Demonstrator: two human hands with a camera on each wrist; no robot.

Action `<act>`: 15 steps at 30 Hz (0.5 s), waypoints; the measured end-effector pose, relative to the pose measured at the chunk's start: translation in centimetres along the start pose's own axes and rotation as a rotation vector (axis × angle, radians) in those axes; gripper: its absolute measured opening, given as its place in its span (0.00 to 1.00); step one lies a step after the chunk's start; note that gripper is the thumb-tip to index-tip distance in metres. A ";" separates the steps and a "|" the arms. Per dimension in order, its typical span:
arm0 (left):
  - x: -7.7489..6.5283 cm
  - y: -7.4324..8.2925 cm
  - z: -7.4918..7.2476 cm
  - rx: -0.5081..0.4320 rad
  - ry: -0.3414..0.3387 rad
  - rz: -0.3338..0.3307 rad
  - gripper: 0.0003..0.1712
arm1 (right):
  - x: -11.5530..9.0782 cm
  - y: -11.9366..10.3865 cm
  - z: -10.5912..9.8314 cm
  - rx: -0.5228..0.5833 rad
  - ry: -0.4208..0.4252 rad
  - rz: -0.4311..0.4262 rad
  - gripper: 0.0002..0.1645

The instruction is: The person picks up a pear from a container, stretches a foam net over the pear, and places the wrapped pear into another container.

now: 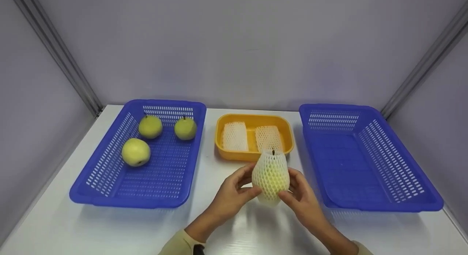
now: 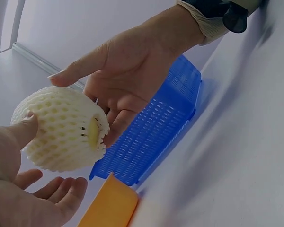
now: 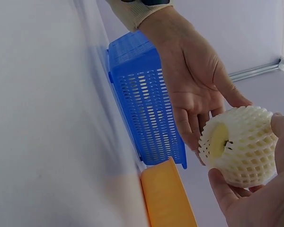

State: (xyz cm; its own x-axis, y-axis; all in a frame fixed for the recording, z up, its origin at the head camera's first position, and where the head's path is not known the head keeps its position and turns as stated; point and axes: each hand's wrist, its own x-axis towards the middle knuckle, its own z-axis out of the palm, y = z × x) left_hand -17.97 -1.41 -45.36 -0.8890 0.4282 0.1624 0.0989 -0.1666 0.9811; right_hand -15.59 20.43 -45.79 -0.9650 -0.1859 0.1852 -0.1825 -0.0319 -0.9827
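A yellow-green pear [image 1: 271, 180] wears a white foam net sleeve [image 2: 57, 127], its dark stem showing through the opening at the top. Both hands hold it above the white table, in front of the yellow tub. My left hand [image 1: 232, 192] grips its left side, thumb on the near face and fingers curled behind. Opposite, my right hand [image 1: 305, 200] grips the right side, its thumb pressing low on the net. In the right wrist view, the pear's bare underside [image 3: 218, 140] shows at the sleeve's open end.
A yellow tub [image 1: 226, 155] behind the hands contains two flat white foam nets [image 1: 235, 137]. To the left, a blue basket [image 1: 137, 202] holds three unwrapped pears [image 1: 136, 152]. Another blue basket [image 1: 343, 156] stands at the right. Pale panels [image 1: 234, 50] enclose the table.
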 end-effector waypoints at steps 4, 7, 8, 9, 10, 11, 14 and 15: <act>0.0 -0.1 0.0 0.009 -0.012 0.002 0.41 | 0.1 0.0 0.0 -0.028 0.024 0.029 0.34; 0.0 -0.1 0.0 0.050 0.027 0.029 0.36 | 0.2 -0.1 0.1 -0.034 0.060 0.047 0.33; 0.0 -0.1 0.0 0.059 0.043 0.039 0.35 | 0.2 -0.1 0.1 -0.032 0.069 0.052 0.32; 0.1 -0.2 0.0 0.066 0.058 0.049 0.33 | 0.2 -0.1 0.0 -0.029 0.077 0.056 0.31; 0.1 -0.2 -0.1 0.068 0.072 0.054 0.32 | 0.1 -0.2 0.0 -0.018 0.078 0.058 0.30; 0.1 -0.2 -0.1 0.066 0.085 0.056 0.30 | 0.1 -0.2 0.0 -0.009 0.075 0.058 0.30; 0.1 -0.2 -0.1 0.065 0.100 0.052 0.30 | 0.0 -0.2 0.0 0.004 0.027 0.039 0.32; 0.1 -0.2 -0.1 0.071 0.099 0.048 0.30 | 0.0 -0.2 0.0 0.007 0.009 0.033 0.33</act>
State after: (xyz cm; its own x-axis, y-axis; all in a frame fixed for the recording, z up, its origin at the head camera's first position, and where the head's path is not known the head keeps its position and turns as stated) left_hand -18.16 -1.45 -45.60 -0.9217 0.3312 0.2019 0.1711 -0.1201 0.9779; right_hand -15.58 20.41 -45.60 -0.9720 -0.1786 0.1530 -0.1496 -0.0323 -0.9882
